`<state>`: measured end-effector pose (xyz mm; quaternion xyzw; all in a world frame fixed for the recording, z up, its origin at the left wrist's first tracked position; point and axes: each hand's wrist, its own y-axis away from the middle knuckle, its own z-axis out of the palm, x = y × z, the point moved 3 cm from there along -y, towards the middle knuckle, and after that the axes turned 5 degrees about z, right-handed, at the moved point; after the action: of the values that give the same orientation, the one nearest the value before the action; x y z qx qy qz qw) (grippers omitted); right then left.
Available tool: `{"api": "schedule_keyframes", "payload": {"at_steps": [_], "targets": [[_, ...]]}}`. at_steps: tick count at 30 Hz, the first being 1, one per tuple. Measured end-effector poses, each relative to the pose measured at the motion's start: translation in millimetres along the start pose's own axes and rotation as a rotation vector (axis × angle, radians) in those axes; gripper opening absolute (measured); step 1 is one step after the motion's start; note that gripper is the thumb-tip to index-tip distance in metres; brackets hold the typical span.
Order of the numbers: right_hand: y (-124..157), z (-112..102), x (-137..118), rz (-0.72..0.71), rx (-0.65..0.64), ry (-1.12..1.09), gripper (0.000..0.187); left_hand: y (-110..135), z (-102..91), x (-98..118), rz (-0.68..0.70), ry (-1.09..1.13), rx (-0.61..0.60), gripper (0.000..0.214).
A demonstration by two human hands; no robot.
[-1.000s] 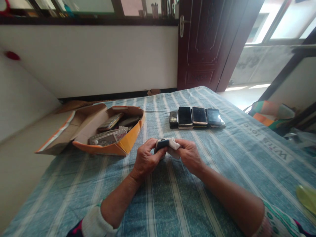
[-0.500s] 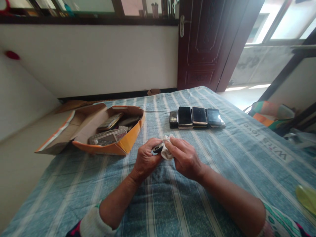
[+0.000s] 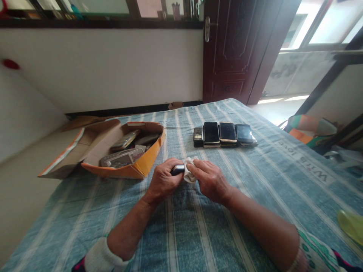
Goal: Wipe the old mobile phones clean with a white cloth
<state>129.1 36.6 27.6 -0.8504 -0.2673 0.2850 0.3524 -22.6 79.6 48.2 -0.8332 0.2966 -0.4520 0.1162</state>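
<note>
My left hand [image 3: 163, 180] is closed around a small dark mobile phone [image 3: 177, 170], its edge showing between thumb and fingers. A crumpled white cloth [image 3: 189, 172] is pinched in my right hand [image 3: 211, 181] and pressed against the phone's right end. That end is hidden by the cloth. Both hands are held over the striped blue bedspread [image 3: 181, 234]. Beyond them, several phones lie in a row of stacks, among them a black smartphone [image 3: 211, 133], a gold-edged smartphone [image 3: 228, 132] and a small keypad phone [image 3: 197, 136].
An open orange cardboard box [image 3: 141, 166] with old phones inside stands to the left, its lid flap [image 3: 68, 151] spread outward. Something yellow-green [image 3: 351, 226] lies at the right edge. A dark red door [image 3: 238, 49] is at the back.
The phone has turned in my left hand, so its side edge now shows rather than its end. The cloth has shifted slightly with it. The phone stacks and the box stay put.
</note>
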Motion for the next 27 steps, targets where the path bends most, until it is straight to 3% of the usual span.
{"api": "schedule_keyframes", "payload": {"at_steps": [7,18,27], "targets": [[5,5,15,0.081,-0.048,0.03,0.029,-1,-5.1,-10,-0.024,-0.059,-0.043,0.016],[-2,-3,-17,-0.065,0.069,-0.048,0.031,2,5.3,7,0.072,-0.076,-0.044,0.012],[-1,-1,3,-0.025,0.019,0.04,0.027,3,3.0,-11,0.048,-0.094,-0.002,0.006]]}}
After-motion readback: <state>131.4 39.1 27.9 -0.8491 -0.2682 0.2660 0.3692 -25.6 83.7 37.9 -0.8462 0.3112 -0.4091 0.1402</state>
